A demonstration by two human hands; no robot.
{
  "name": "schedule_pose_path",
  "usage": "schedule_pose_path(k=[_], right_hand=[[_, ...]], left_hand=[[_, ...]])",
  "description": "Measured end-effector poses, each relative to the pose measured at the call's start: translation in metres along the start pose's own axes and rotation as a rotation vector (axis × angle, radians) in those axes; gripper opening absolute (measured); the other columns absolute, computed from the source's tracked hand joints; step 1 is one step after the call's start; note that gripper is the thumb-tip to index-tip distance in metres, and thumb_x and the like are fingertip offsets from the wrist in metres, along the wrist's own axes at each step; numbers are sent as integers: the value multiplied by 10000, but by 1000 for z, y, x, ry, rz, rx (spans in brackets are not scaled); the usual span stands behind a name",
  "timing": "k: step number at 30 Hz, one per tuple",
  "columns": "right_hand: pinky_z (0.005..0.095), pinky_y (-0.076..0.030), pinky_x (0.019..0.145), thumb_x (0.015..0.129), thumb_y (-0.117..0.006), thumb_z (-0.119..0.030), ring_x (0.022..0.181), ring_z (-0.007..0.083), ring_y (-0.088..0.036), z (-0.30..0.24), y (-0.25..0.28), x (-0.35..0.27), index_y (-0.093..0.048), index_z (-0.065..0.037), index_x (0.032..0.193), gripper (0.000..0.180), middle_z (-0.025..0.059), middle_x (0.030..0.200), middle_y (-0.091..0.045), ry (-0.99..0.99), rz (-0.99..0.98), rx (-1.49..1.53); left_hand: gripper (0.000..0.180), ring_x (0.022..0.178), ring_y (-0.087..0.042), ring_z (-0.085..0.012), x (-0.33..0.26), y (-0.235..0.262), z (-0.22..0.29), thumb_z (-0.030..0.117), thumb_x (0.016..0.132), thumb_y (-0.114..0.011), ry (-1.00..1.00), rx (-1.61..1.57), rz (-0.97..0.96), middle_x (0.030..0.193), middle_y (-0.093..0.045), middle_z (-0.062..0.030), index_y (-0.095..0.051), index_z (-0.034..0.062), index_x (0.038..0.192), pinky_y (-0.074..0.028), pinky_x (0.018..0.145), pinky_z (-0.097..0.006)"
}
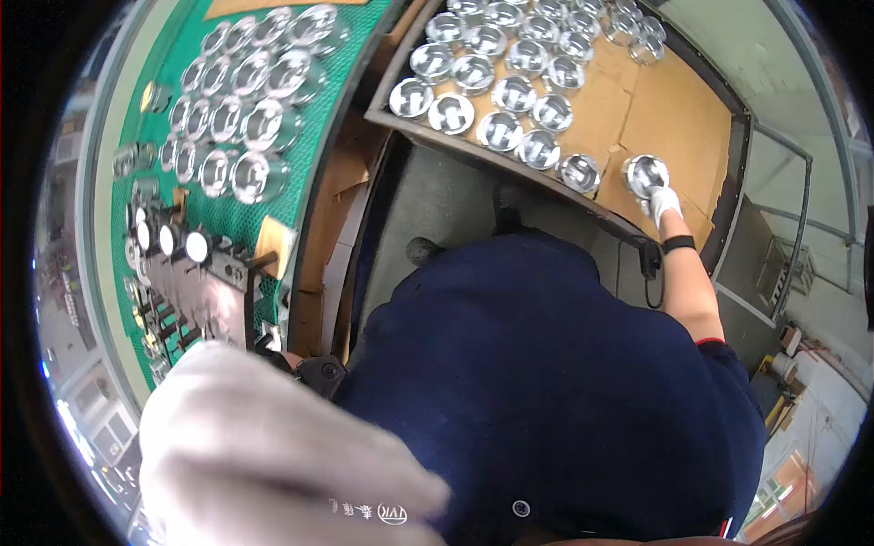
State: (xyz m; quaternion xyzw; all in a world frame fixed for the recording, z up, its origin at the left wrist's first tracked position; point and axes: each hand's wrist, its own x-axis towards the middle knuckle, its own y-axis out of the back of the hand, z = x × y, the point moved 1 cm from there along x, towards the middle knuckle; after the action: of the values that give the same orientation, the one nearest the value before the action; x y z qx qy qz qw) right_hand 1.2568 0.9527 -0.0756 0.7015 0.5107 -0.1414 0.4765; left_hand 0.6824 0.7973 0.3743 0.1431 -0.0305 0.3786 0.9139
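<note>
Reaching out with my right hand [663, 202], gloved in white, I've got its fingers closed on the rim of a shiny metal piston [645, 173] at the near end of the rows on the cardboard-lined tray [674, 100]. My left hand [273, 446] sits blurred close to the lens; I can't tell its grip. More pistons [246, 109] stand on the green bench [350, 55]. I judge this the pick-or-place step: next comes a clean, level lift or release.

Silvery metal pistons [510, 96] sit on brown cardboard [655, 109] and a green dotted mat [246, 218]; white gloves, navy shirt [546, 382].
</note>
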Motion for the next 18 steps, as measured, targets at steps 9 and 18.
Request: schedule_pose_path(k=[9, 18], right_hand=[[419, -552, 615, 908, -552, 13, 834, 283, -658, 95, -55, 100, -598, -120, 1315, 430, 132, 1053, -690, 109, -470, -51], [373, -511, 937, 998, -497, -231, 1107, 277, -664, 87, -60, 105, -657, -109, 1287, 352, 108, 1244, -688, 270, -420, -565]], left_hand=[[131, 765, -691, -255, 70, -53, -99, 15, 989, -515, 444, -83, 1125, 932, -684, -183, -632, -43, 983, -566, 767, -337], [308, 981, -685, -177, 51, -13, -153, 169, 993, -606, 1079, 386, 1107, 1172, -675, -99, -625, -3, 1248, -533, 869, -289]])
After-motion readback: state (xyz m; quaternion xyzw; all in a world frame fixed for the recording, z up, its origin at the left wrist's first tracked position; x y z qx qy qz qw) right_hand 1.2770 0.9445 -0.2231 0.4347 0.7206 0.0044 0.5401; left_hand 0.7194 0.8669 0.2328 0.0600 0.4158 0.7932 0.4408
